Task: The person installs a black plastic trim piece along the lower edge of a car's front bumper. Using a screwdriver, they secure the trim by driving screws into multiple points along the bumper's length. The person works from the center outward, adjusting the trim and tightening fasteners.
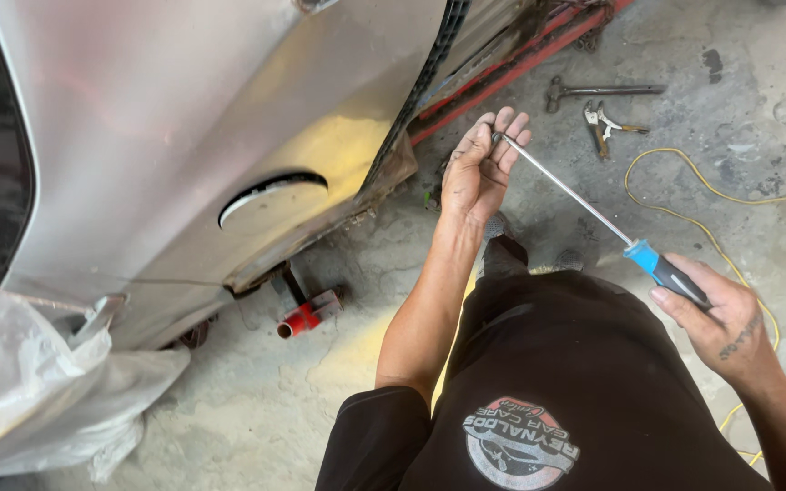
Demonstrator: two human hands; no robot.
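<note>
Screwdriver (593, 214): long stiff steel shaft, light, blue-black handle. Right hand (716, 318) fingers closed around the handle, near right; left hand (479, 164) fingers pinch the tip, beside the car panel (184, 136). Best held by the handle.

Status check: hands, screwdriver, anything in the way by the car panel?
Right hand shut on screwdriver handle. Left hand pinches its tip, near the silver car panel. Hammer, pliers, yellow cord on floor, apart from hands.
</note>
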